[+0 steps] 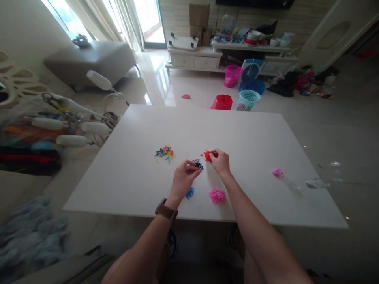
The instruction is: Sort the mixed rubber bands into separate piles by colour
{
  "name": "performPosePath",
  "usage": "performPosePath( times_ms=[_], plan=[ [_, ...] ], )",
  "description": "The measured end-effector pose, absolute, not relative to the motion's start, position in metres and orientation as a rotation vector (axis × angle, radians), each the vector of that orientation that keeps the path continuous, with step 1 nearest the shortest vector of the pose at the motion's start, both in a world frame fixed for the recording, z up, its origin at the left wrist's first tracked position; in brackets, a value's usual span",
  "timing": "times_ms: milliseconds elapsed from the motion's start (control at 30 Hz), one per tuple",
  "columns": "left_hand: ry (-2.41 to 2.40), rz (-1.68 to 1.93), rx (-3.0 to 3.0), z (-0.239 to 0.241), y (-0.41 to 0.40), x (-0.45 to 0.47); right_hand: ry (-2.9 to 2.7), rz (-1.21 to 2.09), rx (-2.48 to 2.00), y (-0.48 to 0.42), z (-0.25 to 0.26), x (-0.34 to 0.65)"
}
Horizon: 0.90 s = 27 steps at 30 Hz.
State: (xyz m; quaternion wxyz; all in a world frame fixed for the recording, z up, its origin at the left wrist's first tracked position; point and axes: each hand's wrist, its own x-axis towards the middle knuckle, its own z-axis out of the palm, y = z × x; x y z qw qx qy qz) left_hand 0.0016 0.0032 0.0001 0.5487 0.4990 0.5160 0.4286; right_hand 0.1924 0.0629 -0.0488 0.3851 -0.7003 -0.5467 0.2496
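Small heaps of coloured rubber bands lie on a white table [254, 138]. My left hand [183, 178] is closed in a pinch at a dark pile [197, 163], its fingertips on the bands. My right hand [221, 161] is closed with its fingertips on a red pile [207, 155]. A mixed-colour pile [165, 152] lies to the left of both hands. A blue pile [190, 193] and a pink pile [217, 195] lie near my wrists. A single small pink clump [277, 172] sits off to the right. A brown watch strap is on my left wrist.
A clothes rack with white handles and scissors [74, 118] stands left of the table. On the floor beyond are a red tub [222, 102], a teal basket [247, 99] and a pink basket [232, 75]. A cluttered low cabinet [207, 55] lines the far wall.
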Motion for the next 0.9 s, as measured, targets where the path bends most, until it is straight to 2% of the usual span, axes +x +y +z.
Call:
performPosePath(
  times_ms=[133, 300, 367, 600, 900],
  plan=[
    [1.311, 1.012, 1.349, 0.003, 0.005, -0.004, -1.433, 0.689, -1.699, 0.059, -0.036, 0.183],
    [1.324, 1.011, 1.482, 0.004, 0.007, -0.009, -1.523, 1.23, -1.246, 0.04, -0.015, 0.169],
    [1.323, 0.991, 1.51, 0.004, 0.007, -0.009, -1.579, 1.311, -1.171, 0.034, -0.012, 0.167],
    [1.423, 0.907, 1.548, -0.001, 0.023, -0.027, -1.641, 1.152, -1.354, 0.019, -0.016, 0.169],
    [2.126, 0.857, 1.418, -0.028, 0.055, -0.116, -2.059, 1.191, -1.298, -0.012, -0.031, 0.136]
  ],
)
